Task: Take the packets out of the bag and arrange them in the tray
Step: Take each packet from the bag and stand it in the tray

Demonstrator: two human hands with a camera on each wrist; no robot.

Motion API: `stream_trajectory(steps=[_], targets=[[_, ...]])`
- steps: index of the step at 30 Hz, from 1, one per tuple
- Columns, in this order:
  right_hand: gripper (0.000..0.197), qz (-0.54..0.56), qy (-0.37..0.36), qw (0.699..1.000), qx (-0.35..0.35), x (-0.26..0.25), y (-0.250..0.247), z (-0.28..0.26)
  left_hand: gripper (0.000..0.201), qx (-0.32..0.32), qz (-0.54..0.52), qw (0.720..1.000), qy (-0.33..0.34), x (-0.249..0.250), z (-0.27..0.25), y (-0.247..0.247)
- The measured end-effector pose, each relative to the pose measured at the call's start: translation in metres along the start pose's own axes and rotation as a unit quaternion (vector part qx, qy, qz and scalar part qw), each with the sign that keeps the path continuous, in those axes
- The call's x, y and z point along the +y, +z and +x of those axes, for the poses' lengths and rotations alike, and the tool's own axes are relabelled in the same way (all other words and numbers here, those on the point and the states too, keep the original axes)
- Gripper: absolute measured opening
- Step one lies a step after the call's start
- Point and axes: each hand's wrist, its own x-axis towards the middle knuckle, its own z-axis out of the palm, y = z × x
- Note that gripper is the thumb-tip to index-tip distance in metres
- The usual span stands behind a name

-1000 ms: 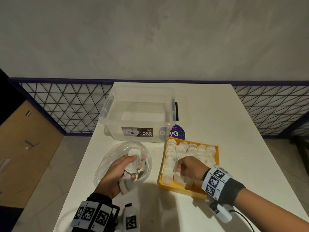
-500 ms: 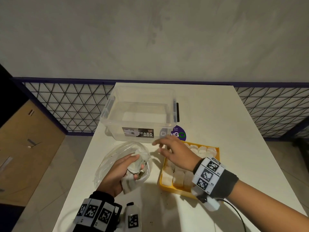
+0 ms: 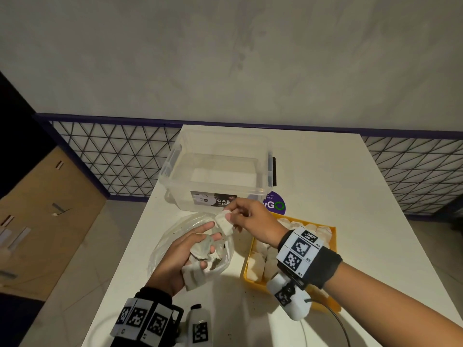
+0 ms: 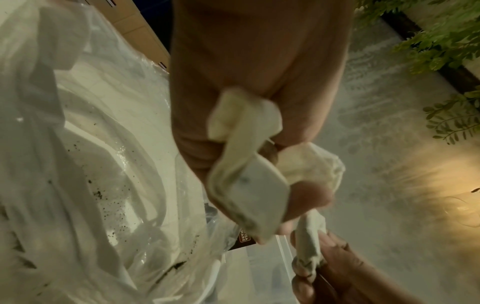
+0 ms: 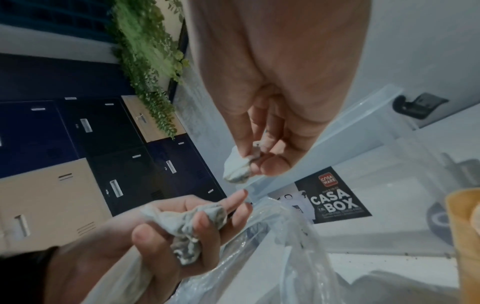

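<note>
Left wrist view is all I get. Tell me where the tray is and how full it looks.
Observer: The yellow tray lies on the table, to the right of the bag, outside your frame.
Operator: Report its fill.
Observer: White packets sit in rows along its far and left sides; the right forearm hides the middle.
Operator: Place the right hand for me.
Observer: The right hand pinches one packet, which hangs above the bag's mouth, left of the tray and in front of the clear box.
</note>
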Motion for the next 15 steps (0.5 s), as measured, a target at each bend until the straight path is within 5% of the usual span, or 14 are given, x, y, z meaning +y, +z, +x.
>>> stream_trajectory(steps=[7,15], targets=[[0.012,-0.060,-0.035,0.998,0.010,-0.002,-0.002,0.000,0.026,-0.001,-0.001,1.000,0.005,-0.001,0.000,0.008],[0.011,0.015,0.014,0.998,-0.061,-0.008,-0.020,-0.006,0.028,-0.017,0.021,1.000,0.016,-0.001,-0.002,0.011]])
